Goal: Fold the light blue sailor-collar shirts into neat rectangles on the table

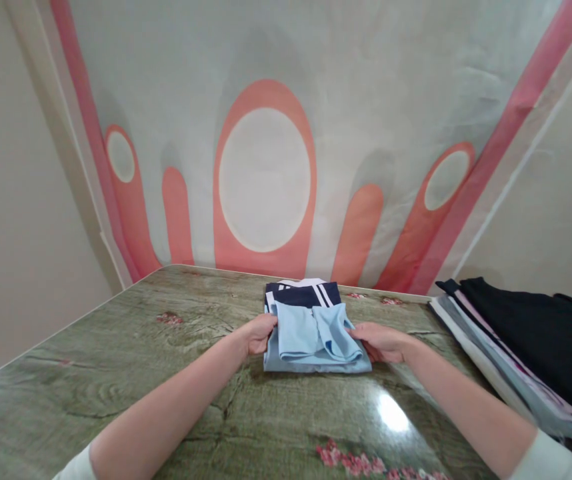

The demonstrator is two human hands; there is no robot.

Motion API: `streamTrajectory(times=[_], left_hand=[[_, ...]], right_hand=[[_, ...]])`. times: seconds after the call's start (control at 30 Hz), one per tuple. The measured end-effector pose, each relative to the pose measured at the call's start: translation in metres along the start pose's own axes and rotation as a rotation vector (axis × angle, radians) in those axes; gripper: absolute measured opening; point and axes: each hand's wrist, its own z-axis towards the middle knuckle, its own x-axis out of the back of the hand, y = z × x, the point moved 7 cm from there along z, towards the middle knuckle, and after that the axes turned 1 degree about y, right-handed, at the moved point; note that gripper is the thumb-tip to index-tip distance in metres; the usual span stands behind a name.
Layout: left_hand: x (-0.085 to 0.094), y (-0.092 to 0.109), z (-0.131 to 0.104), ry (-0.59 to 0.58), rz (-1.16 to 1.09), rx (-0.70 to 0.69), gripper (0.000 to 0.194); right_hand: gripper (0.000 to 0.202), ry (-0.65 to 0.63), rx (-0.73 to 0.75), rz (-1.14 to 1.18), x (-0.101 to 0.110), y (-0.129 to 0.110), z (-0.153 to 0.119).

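Note:
A light blue garment with a navy, white-striped collar (302, 294) lies partly folded on the table, its light blue cloth (299, 332) doubled over in layers toward me. My left hand (261, 333) grips the left edge of this cloth, fingers closed and partly hidden by it. On the opposite side, my right hand (376, 340) pinches the right edge, with the fingertips tucked at the fold. The navy collar part lies flat at the far side, beyond both hands.
A stack of folded clothes (531, 347), black on top with grey, pink and white layers beneath, sits at the right. The wood-patterned table (116, 373) has printed pink flowers. Behind its far edge hangs a grey and pink backdrop (266, 180).

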Motion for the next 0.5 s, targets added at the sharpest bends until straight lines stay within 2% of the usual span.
streamTrajectory(times=[0.07,0.13,0.2,0.23,0.3,0.37,0.43,0.5], left_hand=[[0.004,0.015,-0.005,0.061,0.247,-0.213,0.047],[0.01,0.038,-0.015,0.196,0.513,-0.476,0.066],[0.012,0.056,-0.027,0.345,0.799,-0.705,0.078],[0.011,0.061,-0.031,0.379,0.935,-0.779,0.077],[0.005,0.062,-0.033,0.337,1.165,-0.842,0.069],[-0.001,0.056,-0.03,0.238,1.292,-0.837,0.062],[-0.003,0.052,-0.028,0.165,1.311,-0.828,0.058],[-0.003,0.052,-0.026,0.111,1.256,-0.814,0.054]], right_hand=[[0.029,0.021,0.051,-0.069,0.004,-0.005,-0.008],[0.032,0.07,0.133,-0.197,0.011,-0.013,-0.014],[0.036,0.187,0.261,-0.373,0.02,-0.026,-0.018],[0.041,0.268,0.344,-0.47,0.024,-0.034,-0.021],[0.053,0.392,0.537,-0.676,0.025,-0.048,-0.027],[0.062,0.412,0.704,-0.871,0.014,-0.056,-0.032],[0.065,0.391,0.8,-1.023,0.001,-0.058,-0.033],[0.059,0.428,0.858,-1.108,-0.005,-0.063,-0.034]])
